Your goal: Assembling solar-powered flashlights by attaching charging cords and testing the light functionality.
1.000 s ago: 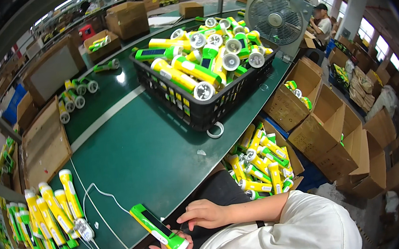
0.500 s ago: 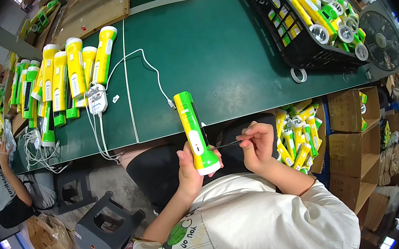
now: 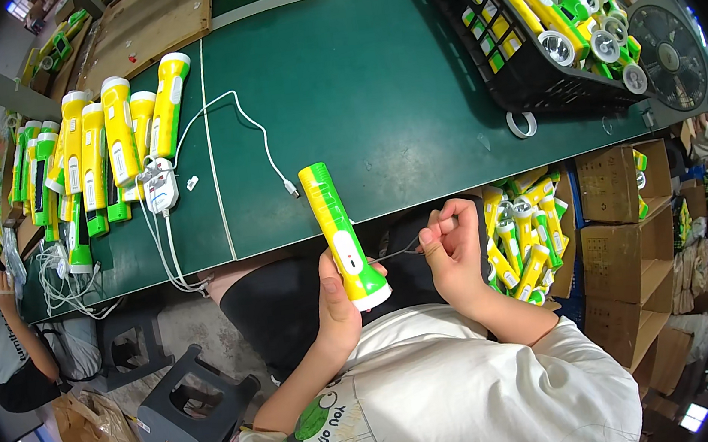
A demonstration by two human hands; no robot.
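A yellow and green flashlight [image 3: 333, 214] stands nearly upright above my lap, its white-rimmed head downward. My left hand [image 3: 340, 309] is wrapped round its lower part. A thin dark cord [image 3: 398, 253] runs from the flashlight's side near the head, bending slightly. Its other end is pinched in my right hand [image 3: 454, 254], fingers curled together. Just beyond the flashlight's tail, on the green table [image 3: 375, 89], lies the plug of a white charging cable [image 3: 264, 135], apart from the flashlight.
Several flashlights [image 3: 118, 129] lean at the table's left beside a white power strip [image 3: 161, 185]. A black crate [image 3: 522, 91] heaped with flashlights stands far right, near a fan [image 3: 667, 59]. More fill a box [image 3: 529, 246] right of my lap. A stool [image 3: 193, 410] and a co-worker [image 3: 7, 326] are at left.
The cord has gone from straight to slightly bent. My right hand has risen a little. The flashlight has turned slightly in my left hand, and the whole view has shifted a bit.
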